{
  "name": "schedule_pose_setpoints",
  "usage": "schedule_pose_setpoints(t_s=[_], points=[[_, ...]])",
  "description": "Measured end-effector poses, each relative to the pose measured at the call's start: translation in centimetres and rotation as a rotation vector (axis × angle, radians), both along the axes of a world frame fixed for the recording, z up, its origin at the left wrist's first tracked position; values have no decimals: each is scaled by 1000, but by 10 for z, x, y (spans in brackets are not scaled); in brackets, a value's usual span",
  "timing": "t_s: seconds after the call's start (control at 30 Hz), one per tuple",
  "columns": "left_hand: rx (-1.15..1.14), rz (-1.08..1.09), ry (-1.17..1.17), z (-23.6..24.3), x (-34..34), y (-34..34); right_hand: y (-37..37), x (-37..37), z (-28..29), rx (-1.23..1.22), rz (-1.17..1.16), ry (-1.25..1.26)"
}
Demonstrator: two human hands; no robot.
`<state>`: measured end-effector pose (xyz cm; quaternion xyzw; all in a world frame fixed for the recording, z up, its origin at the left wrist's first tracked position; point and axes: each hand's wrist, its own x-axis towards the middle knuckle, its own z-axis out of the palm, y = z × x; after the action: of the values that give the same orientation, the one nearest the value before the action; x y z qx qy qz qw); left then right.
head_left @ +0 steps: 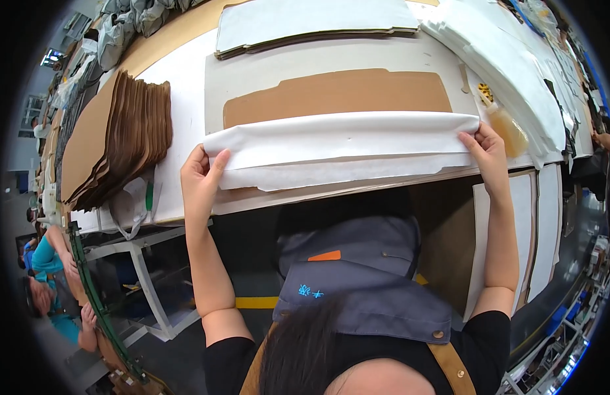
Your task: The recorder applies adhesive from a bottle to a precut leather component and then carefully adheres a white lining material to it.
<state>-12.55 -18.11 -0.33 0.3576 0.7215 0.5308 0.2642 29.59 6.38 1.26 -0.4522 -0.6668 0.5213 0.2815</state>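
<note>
A smooth white sheet (344, 135), doubled in long layers, stretches between the left hand (203, 168) and the right hand (484, 146), each pinching one end, and hides the near part of a brown panel (344, 92) just beyond them. On the tabletop (186, 99), brown cardboard stacks (130, 131) crowd the left hand's outer side; a yellowish container (509, 135) sits just outside the right.

Your left hand (201, 176) and right hand (489, 155) are pinching the white sheet (344, 137) by its ends, upper centre, across the brown panel (344, 92); brown boards (120, 141) stacked frame left!
</note>
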Motion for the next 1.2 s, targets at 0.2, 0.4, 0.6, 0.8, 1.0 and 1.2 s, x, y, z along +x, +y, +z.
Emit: schedule_pose_setpoints(t_s=[0.2, 0.4, 0.6, 0.8, 1.0, 1.2], points=[[-51, 43, 129, -18, -3, -1, 2, -2, -6, 89, -10, -42], [-47, 82, 222, -25, 0, 1, 4, -5, -9, 146, 2, -86], [-90, 93, 287, -26, 2, 3, 7, -6, -13, 211, 8, -101], [-102, 102, 312, -29, 4, 3, 6, -10, -14, 246, -11, -142], [-90, 100, 335, -34, 2, 2, 7, -8, -15, 269, -14, -207], [-133, 100, 398, -32, 4, 5, 5, -10, -12, 289, -26, -181]])
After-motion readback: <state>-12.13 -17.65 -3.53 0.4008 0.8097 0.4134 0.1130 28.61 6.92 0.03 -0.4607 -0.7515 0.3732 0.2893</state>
